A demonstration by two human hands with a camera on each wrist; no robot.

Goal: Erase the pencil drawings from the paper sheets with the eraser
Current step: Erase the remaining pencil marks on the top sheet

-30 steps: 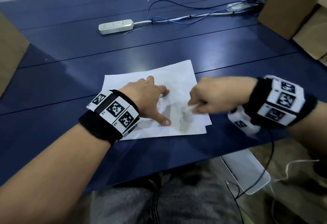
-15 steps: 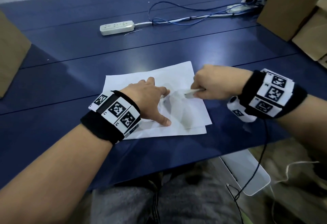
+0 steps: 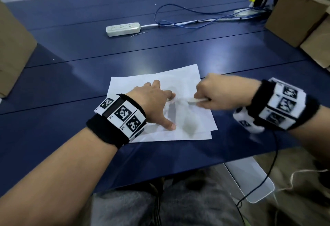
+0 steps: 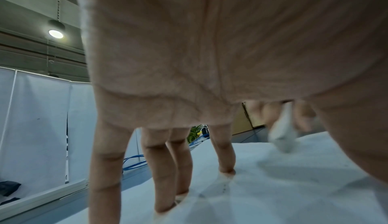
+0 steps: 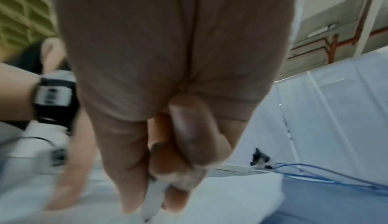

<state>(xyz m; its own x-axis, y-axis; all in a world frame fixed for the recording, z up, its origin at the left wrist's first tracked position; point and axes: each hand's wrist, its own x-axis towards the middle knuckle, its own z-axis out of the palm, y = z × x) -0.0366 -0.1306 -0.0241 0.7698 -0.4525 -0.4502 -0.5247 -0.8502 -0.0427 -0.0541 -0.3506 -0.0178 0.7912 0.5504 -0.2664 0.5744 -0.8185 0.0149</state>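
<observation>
left hand (image 3: 151, 100): fingers spread straight, tips pressing down on the white paper sheets (image 3: 187, 77)
right hand (image 3: 223, 91): fingers curling round the small white eraser (image 3: 196, 100), pinching it
eraser: sticking out past the right fingertips, over the sheets
sheets: lying on the dark blue worktop (image 3: 71, 75)

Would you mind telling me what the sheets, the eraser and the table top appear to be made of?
Sheets: thin white matte paper; edges fan apart at the near corner. Eraser: white, probably rubber or vinyl; blurred, pinched in the right hand. Table top: dark blue, smooth with a soft sheen, likely laminate or painted panels with seams.
</observation>
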